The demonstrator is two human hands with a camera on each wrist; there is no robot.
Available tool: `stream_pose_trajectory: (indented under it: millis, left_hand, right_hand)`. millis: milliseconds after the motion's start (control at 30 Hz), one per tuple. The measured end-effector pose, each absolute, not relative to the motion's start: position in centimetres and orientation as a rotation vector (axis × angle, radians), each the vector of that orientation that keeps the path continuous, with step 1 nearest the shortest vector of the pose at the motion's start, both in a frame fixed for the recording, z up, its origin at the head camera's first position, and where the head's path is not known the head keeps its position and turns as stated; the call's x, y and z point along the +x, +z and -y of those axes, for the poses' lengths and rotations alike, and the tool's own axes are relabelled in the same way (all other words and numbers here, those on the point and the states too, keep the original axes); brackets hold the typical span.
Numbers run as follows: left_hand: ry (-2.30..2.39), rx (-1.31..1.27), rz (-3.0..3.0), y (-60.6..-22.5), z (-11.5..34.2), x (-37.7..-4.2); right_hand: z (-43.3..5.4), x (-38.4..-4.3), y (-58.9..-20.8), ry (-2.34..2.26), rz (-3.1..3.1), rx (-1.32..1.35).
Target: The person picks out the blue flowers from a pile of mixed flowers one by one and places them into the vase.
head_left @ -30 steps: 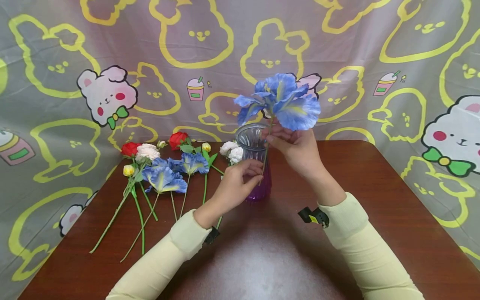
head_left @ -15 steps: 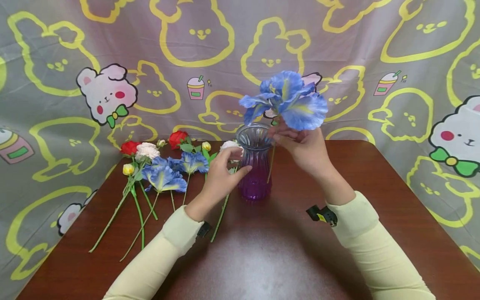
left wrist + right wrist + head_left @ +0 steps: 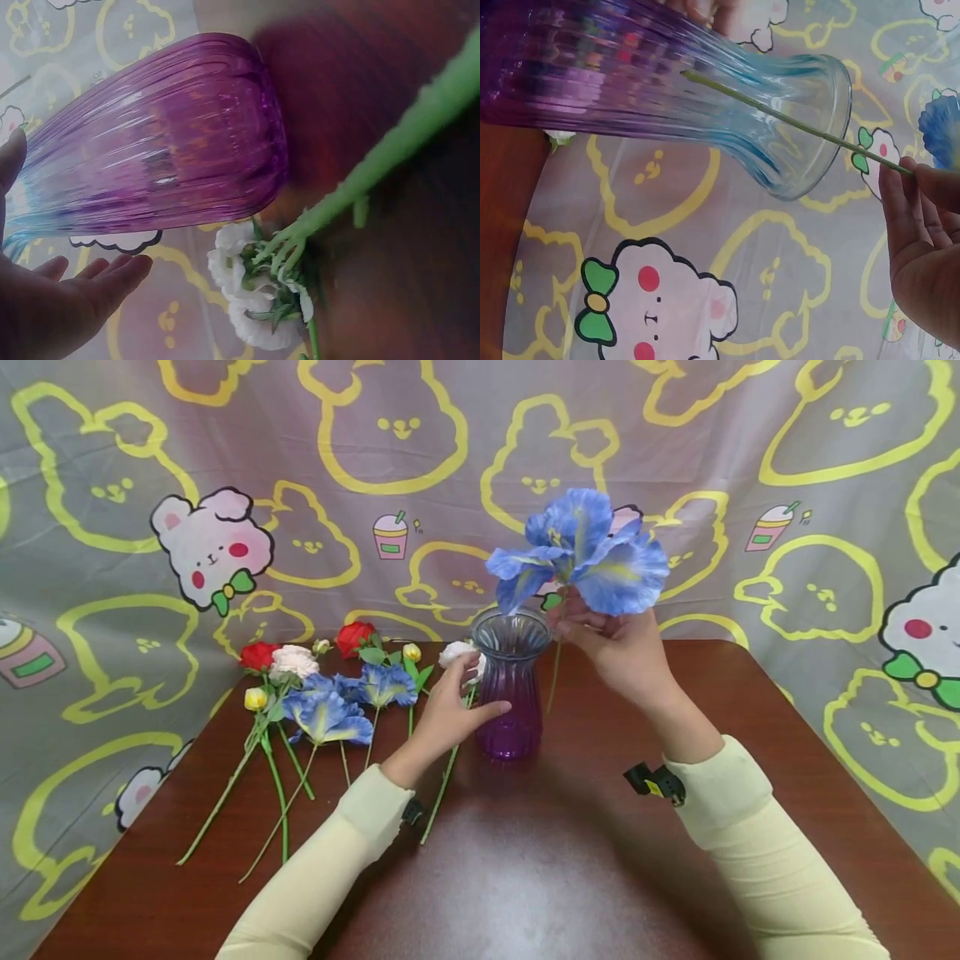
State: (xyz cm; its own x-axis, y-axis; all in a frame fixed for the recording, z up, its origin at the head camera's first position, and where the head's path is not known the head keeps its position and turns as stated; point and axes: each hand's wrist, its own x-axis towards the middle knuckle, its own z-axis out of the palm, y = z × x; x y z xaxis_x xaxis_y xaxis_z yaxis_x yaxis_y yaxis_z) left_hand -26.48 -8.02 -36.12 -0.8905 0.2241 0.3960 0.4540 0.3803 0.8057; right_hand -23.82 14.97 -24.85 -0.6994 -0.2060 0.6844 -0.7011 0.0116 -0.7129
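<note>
My right hand (image 3: 630, 660) pinches the stem of a blue artificial iris (image 3: 592, 556) just below its bloom. In the right wrist view the thin green stem (image 3: 780, 115) slants across the neck of the vase, seemingly in front of the glass. The fluted glass vase (image 3: 510, 718), purple below and clear bluish at its flared rim, stands upright on the table. On its left side is my left hand (image 3: 442, 714), thumb and fingers spread. The left wrist view shows its fingers (image 3: 124, 277) apart from the glass; whether the thumb touches cannot be told.
Several more artificial flowers lie to the left on the brown table (image 3: 480, 893): blue irises (image 3: 326, 714), red roses (image 3: 356, 639), a pale pink bloom (image 3: 295, 662) and yellow buds (image 3: 256, 698). A white flower (image 3: 459, 653) lies behind my left hand. A patterned curtain (image 3: 420, 427) surrounds the table.
My left hand has let go of the iris stem and moved left beside the vase, its fingers spreading. My right hand has carried the iris slightly up and right.
</note>
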Motion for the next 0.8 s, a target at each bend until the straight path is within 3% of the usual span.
stream_pose_trajectory:
  millis: [467,800]
  left_hand:
    - [-1.523,-0.584,2.533,-37.2,7.7,-27.1]
    - [-1.503,-0.612,2.525,-37.3,7.5,-27.4]
  right_hand:
    - [-15.2,-24.8,-24.4,1.599,1.915,0.899]
    - [-14.3,-23.3,-21.8,1.423,1.902,0.905]
